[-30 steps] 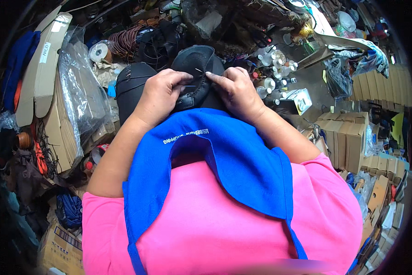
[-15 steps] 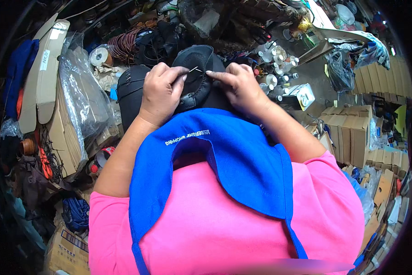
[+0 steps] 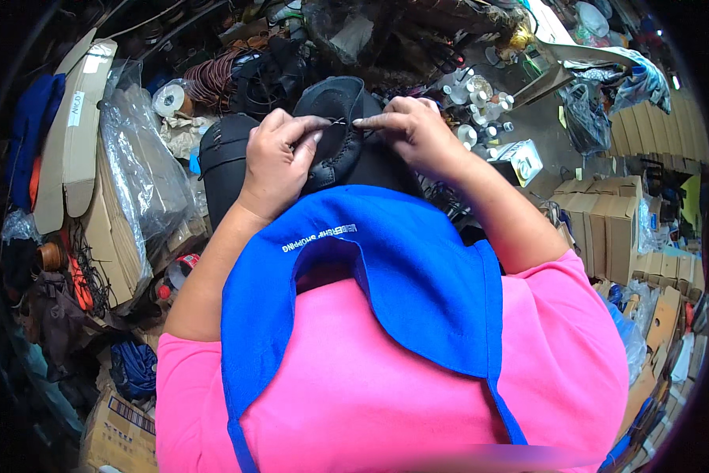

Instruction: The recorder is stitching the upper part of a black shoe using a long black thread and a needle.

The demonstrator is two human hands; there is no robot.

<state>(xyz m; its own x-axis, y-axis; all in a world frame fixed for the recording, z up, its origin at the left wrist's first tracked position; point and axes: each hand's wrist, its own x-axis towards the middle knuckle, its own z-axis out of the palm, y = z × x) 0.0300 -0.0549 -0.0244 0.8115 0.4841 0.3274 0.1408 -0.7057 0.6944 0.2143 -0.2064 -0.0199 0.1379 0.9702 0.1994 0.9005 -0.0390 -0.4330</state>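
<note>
A black leather piece shaped like a shoe [image 3: 328,98], with a row of stitches along its edge, rests on the black-covered lap in front of me. My left hand [image 3: 282,155] pinches a thin shiny needle [image 3: 338,121] between thumb and fingertips, over the opening of the leather. From the other side, my right hand [image 3: 417,135] reaches in with its index finger straight and its fingertip at the leather's edge, close to the needle's end. The other fingers of that hand are curled in, and what they hold is hidden.
Transparent bottles [image 3: 481,102] and a white tin [image 3: 522,162] stand on the floor at the right. Stacked cardboard boxes [image 3: 599,225] lie beyond them. Cardboard sheets [image 3: 78,142], plastic wrap [image 3: 145,150] and a tape roll [image 3: 170,100] crowd the left. Coiled cord [image 3: 216,79] lies at the back.
The left fingertips have moved slightly right, closer to the right index finger, and less of the needle shows between them. The right hand has shifted a little, with its elbow slightly further out.
</note>
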